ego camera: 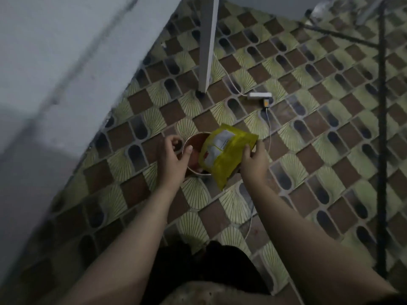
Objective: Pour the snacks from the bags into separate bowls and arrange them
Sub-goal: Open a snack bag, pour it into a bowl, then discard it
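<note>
A person looks down at two bare forearms reaching out over a patterned tile floor point(308, 150), in dim, slightly blurred light. The left hand point(174, 159) grips a small round bowl point(193, 142) by its near rim, thumb hooked over the edge and the other fingers curled round the outside. The right hand point(253, 161) pinches one end of a yellow snack bag point(229, 155), thumb on top and fingers underneath, and tips it so the far end of the bag lies over the bowl, just beside the left thumb. Something reddish shows inside the bowl, but whether snacks are falling cannot be told. The bag looks light, thin and crinkly, so it will likely flop and slip; holding it by a sealed corner, as here, seems the safest grip. The bowl looks rigid and light, easy to steady by its rim. Both wrists are bent slightly inward toward each other. Beyond the fingers lie a white power strip point(259, 96) with a cable point(269, 133), and a pale furniture leg point(207, 45).
</note>
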### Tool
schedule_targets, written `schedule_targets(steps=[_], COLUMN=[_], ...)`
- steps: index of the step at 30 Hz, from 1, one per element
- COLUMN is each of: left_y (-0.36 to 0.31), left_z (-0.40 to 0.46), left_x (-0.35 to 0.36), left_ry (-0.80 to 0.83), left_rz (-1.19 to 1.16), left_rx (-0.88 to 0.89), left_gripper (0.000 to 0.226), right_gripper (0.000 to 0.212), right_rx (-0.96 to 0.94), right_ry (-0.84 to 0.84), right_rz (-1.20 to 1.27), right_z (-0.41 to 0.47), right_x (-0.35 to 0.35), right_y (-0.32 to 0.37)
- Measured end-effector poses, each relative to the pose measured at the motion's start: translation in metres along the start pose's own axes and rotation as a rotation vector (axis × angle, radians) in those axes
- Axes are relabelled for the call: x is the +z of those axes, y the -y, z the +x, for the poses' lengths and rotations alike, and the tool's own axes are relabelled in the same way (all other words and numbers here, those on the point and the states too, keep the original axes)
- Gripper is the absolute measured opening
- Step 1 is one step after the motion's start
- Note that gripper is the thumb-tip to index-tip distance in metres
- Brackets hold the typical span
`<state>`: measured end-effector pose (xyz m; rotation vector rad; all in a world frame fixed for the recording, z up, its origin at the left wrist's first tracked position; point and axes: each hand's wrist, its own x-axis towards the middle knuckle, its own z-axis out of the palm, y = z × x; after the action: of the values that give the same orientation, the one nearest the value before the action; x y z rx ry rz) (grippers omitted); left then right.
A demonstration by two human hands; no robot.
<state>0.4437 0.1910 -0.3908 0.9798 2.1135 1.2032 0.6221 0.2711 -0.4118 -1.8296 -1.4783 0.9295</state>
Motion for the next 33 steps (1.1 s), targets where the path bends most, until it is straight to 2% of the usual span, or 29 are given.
schedule_targets(steps=[7, 12, 15, 19, 25, 29, 33], left_y=[0.141, 0.174, 0.165, 0.095, -0.061, -0.159, -0.230], left_z=[0.042, 0.048, 0.040, 0.022, -0.010, -0.024, -0.030], left_x=[0.067, 0.086, 0.082, 0.062, 0.012, -0.052, -0.130], left_ry=[-0.027, 0.007, 0.014, 0.052, 0.055, -0.036, -0.167], left_rz=[-0.026, -0.029, -0.045, -0.105, -0.256, -0.307, -0.342], left_rx=[-0.124, -0.146, -0.139, -0.090, 0.017, 0.146, 0.251], left_gripper=[0.032, 0.034, 0.031, 0.025, 0.022, 0.018, 0.023], right_gripper=[0.032, 0.034, 0.028, 0.014, 0.016, 0.015, 0.018], right_rx=[0.289, 0.478, 0.383, 0.105, -0.179, -0.354, -0.469], right_ry=[0.073, 0.168, 0.142, 0.093, 0.064, 0.121, 0.239], right_rz=[0.107, 0.303, 0.289, 0.192, 0.315, 0.344, 0.387], right_z=[0.071, 0.077, 0.055, 0.017, -0.035, -0.060, -0.087], right_x=[0.145, 0.180, 0.170, 0.120, 0.004, -0.059, -0.093], right_y=[-0.121, -0.156, -0.144, -0.074, 0.079, 0.186, 0.286])
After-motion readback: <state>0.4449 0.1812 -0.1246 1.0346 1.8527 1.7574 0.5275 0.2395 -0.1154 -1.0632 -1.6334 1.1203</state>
